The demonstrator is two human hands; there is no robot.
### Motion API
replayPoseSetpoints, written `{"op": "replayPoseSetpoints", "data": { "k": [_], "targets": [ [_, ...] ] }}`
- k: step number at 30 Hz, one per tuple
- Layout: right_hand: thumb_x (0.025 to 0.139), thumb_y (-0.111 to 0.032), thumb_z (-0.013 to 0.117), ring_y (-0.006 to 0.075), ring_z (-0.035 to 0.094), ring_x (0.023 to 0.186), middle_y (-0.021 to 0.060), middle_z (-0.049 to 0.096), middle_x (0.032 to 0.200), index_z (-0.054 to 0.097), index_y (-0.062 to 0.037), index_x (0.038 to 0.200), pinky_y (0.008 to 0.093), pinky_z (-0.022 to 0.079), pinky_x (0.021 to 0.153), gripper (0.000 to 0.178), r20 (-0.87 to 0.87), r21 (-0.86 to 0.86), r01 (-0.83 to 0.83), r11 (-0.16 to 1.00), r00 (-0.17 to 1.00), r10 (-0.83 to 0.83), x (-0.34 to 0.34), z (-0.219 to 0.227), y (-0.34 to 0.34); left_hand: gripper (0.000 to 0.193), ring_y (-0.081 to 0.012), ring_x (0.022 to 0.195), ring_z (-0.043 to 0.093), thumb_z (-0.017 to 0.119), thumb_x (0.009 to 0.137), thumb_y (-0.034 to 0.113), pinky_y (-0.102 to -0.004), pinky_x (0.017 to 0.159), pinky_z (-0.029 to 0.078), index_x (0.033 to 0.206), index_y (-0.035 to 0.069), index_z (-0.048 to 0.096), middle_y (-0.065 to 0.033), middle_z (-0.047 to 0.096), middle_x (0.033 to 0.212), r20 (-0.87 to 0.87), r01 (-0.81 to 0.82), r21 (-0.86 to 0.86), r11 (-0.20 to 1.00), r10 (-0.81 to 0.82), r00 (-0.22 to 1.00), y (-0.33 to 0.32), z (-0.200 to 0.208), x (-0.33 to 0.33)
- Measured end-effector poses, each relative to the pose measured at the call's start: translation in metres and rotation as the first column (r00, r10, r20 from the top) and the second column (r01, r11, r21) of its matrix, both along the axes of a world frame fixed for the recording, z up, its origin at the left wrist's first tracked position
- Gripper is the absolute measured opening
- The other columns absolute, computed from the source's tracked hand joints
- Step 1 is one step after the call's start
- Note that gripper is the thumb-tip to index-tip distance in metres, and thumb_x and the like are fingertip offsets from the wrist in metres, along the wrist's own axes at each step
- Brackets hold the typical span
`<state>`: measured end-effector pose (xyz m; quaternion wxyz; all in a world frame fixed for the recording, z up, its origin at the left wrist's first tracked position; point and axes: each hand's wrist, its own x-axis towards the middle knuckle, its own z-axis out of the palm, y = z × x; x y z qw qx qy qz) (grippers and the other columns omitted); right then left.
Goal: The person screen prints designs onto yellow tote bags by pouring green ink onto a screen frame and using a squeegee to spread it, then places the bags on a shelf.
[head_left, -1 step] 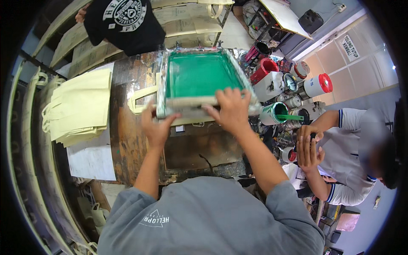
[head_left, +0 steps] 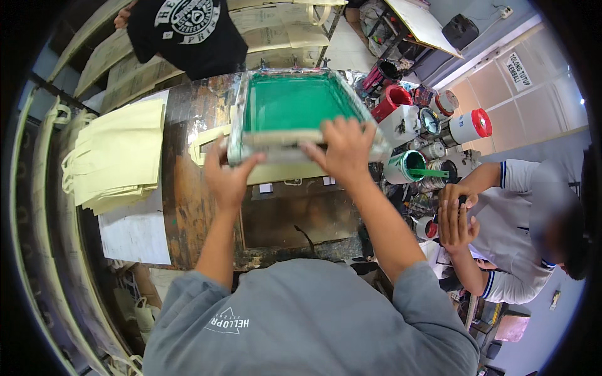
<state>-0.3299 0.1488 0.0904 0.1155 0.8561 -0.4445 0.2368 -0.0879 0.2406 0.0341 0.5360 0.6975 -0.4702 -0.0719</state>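
- One screen frame (head_left: pixel 236 135), green-inked, at the table's (head_left: pixel 191 213) far side, over a pale yellow bag (head_left: pixel 285 172).
- Our left hand (head_left: pixel 227 178): gripping its near left corner.
- Our right hand (head_left: pixel 346 153): clasping its near edge, rightward.
- Leftward, we list stacked pale yellow bags (head_left: pixel 119 150).
- Rightward, one green-smeared tub (head_left: pixel 395 169).

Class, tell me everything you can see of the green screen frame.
The green screen frame is four-sided, with pale, smeared edges around a streaked green surface. A pale bar lies across its near end. It is over pale yellow fabric on the worktable; blur hides whether they touch. The left hand grips its near-left corner; the right hand is at its near edge's right part.
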Motion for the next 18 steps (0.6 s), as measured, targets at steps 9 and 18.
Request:
{"op": "replayPoseSetpoints", "data": {
  "k": [9,18],
  "targets": [
    [0.096,-0.069,0.063,0.0304,0.067,0.071,0.0118,0.07,0.071,0.072,-0.0072,0.076,0.048,0.038,0.079,0.066,0.165,-0.139,-0.004,0.99,0.986,0.028,0.044,0.095,-0.122,0.064,-0.0378,0.104,0.063,0.083,0.094,0.044,-0.0474,0.094,0.051,0.127,-0.008,0.063,-0.0223,0.066,0.115,0.178,-0.189,0.373,0.908,0.129,0.975,0.013,-0.145,0.026],
    [0.097,-0.074,0.055,0.0328,0.069,0.078,0.0139,0.071,0.075,0.075,-0.0052,0.082,0.0464,0.037,0.079,0.073,0.146,-0.007,0.017,1.0,0.989,-0.016,0.044,0.109,-0.13,0.035,-0.0389,0.103,0.063,0.082,0.093,0.03,-0.0506,0.092,0.049,0.108,0.0,0.071,-0.016,0.069,0.104,0.102,-0.204,0.413,0.888,0.177,0.979,0.022,-0.191,0.023]
  ]
}}
